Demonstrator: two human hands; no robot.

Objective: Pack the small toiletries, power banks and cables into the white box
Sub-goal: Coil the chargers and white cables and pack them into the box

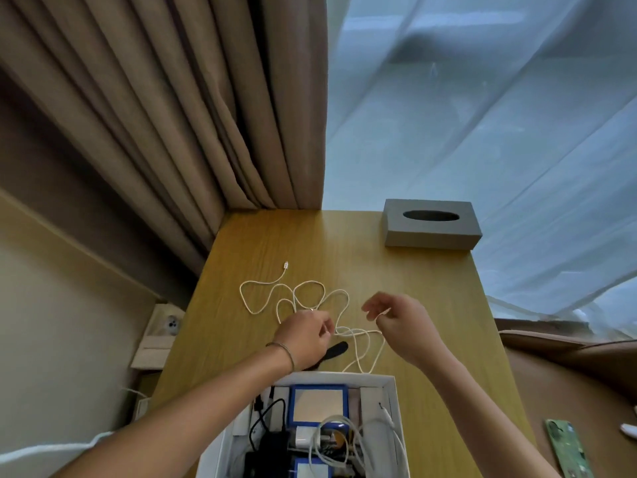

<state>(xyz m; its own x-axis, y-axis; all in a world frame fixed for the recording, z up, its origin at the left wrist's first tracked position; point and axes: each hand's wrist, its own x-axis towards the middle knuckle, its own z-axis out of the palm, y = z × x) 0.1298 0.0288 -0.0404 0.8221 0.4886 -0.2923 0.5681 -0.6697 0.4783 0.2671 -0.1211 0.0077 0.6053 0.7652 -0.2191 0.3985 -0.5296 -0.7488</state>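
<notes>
A long white cable [303,291] lies in loose loops on the wooden table [431,305], its plug end at the far left. My left hand [306,338] pinches one part of the cable near the middle. My right hand [401,322] pinches another strand between thumb and forefinger, slightly raised. The white box [396,401] stands open at the near edge, holding blue-framed packs, a white charger, black and white cables. A black flat item [337,350] lies partly under my left hand.
A grey tissue box [432,224] stands at the table's far right corner. Brown curtains hang behind on the left, sheer white curtain on the right. A wall socket [170,324] is left of the table. A green phone [568,450] lies on a brown seat at right.
</notes>
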